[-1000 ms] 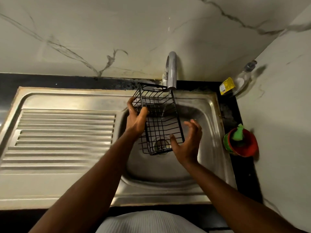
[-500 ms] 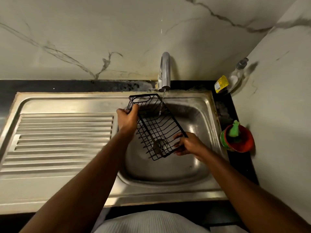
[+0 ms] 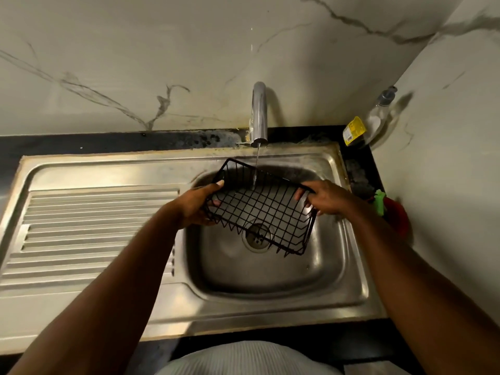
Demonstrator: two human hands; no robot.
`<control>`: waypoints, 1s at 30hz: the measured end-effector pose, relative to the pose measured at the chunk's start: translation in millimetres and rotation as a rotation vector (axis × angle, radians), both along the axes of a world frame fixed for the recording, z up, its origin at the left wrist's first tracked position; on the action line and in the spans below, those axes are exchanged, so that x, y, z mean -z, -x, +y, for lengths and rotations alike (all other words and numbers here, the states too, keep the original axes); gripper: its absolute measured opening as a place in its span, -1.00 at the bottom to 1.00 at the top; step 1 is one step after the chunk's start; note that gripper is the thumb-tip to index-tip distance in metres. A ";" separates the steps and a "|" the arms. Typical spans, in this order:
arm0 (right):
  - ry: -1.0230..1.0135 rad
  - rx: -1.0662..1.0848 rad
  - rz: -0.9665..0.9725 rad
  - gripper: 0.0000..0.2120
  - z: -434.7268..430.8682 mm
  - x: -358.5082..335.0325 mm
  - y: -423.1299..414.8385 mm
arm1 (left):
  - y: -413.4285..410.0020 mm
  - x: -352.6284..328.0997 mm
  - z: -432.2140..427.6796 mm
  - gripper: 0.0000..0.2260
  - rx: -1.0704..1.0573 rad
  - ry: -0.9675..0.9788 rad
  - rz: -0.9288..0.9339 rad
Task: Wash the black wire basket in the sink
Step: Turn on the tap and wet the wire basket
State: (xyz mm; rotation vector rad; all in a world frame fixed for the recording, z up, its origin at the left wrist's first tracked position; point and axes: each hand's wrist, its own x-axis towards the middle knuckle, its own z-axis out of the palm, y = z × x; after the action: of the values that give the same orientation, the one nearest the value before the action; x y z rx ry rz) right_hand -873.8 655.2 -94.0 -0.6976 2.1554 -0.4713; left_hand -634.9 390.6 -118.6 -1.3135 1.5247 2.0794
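- Holding the basket (image 3: 262, 212) in mid-air above the bowl of the sink (image 3: 270, 282), over the drain (image 3: 257, 239) and clear of the steel.
- Tipped so the far rim sits just under the tap (image 3: 259, 115). Likely done so that the thin stream (image 3: 256, 169) strikes the inner grid and runs off through the mesh into the bowl.
- Gripped at the left end by the left hand (image 3: 194, 204), thumb over the rim wire and fingertips showing through the mesh beneath.
- Gripped at the right end by the right hand (image 3: 324, 200), fingers curled over the top wire.
- Taken at both ends, probably, to keep so light a thing steady and to allow turning it under the water.
- Rectangular and shallow in look, made of thin black wire: a square grid for the floor, upright bars for the sides, a thicker wire round the rim.
- Open side seemingly up and toward the viewer.
- No dirt or suds to be made out; wetness too fine to tell.
- No sponge or soap in either hand, so judged to be at a rinsing stage.
- Farther out:
  - to the left, a ribbed drainboard (image 3: 94, 226);
  - in the far right corner, a clear bottle (image 3: 378, 115) with a yellow label;
  - at the right, near the right hand, a red bowl (image 3: 396, 216) with something green in it, blurred.
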 end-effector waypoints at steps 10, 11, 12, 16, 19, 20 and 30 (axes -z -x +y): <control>0.252 0.681 0.100 -0.63 -14.9 61.5 -18.7 | 6.0 35.3 38.8 -0.44 -0.166 0.308 -0.037; 0.219 0.666 0.067 -0.62 -14.4 70.5 -27.2 | 4.6 41.1 41.9 -0.43 -0.192 0.310 -0.059; 0.196 0.655 0.021 -0.62 -12.2 80.6 -34.9 | 4.1 47.8 43.8 -0.42 -0.214 0.294 -0.076; 0.126 0.586 0.087 -0.74 -0.2 108.5 -47.7 | 4.3 68.7 45.8 -0.38 -0.237 0.211 -0.155; 0.094 0.550 0.104 -0.79 1.3 117.3 -49.3 | 5.0 82.8 41.0 -0.42 -0.142 0.258 -0.222; 0.083 0.532 0.119 -0.80 2.0 121.2 -49.4 | 6.5 89.5 38.8 -0.43 -0.094 0.294 -0.241; 0.072 0.392 0.260 -0.74 3.3 153.9 -47.5 | 11.5 137.7 28.8 -0.60 -0.060 0.153 -0.285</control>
State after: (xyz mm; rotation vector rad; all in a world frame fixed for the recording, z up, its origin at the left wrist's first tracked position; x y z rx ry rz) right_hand -826.3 658.5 -247.9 -0.3875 2.5455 -0.6973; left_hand -646.4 419.3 -256.3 -1.6481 1.5572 1.7429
